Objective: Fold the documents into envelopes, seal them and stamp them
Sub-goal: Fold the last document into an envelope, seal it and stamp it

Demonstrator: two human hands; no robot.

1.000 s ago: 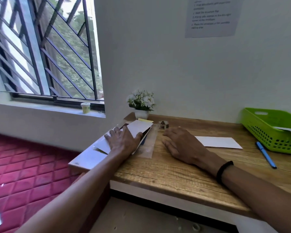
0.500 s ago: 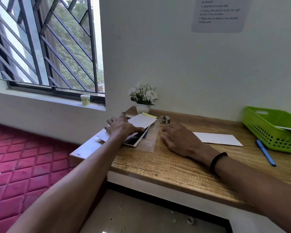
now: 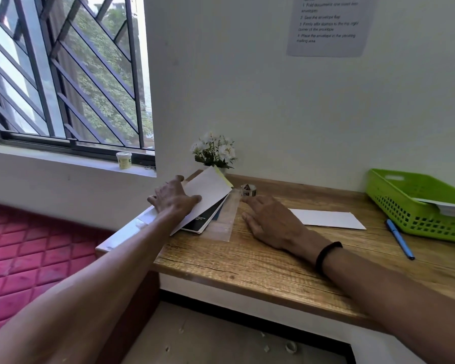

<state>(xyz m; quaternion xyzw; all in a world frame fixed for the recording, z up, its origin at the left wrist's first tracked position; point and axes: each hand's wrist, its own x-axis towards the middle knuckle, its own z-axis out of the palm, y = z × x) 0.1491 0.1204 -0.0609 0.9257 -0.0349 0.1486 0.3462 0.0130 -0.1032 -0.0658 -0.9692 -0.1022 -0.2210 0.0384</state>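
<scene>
At the desk's far left corner my left hand [image 3: 175,199] grips the near edge of a white envelope [image 3: 208,191], tilting its far end up off a stack that includes a dark booklet [image 3: 204,219] and a yellow sheet [image 3: 222,176]. My right hand [image 3: 268,219] rests flat on the wooden desk [image 3: 247,261], fingers spread, holding nothing. A second white envelope [image 3: 326,218] lies flat just right of that hand. A small roll of stamps [image 3: 248,189] stands beyond my right fingertips. A clear plastic sleeve [image 3: 225,222] lies between the stack and my right hand.
A green plastic basket [image 3: 405,203] with white papers in it sits at the desk's right end, a blue pen [image 3: 399,239] in front of it. A small pot of white flowers [image 3: 214,151] stands against the wall. An instruction sheet [image 3: 327,24] hangs above. A window is at left.
My left hand has lifted the top envelope's far end off the stack, exposing the dark booklet beneath. My right hand has stayed flat on the desk. The camera tilted up slightly.
</scene>
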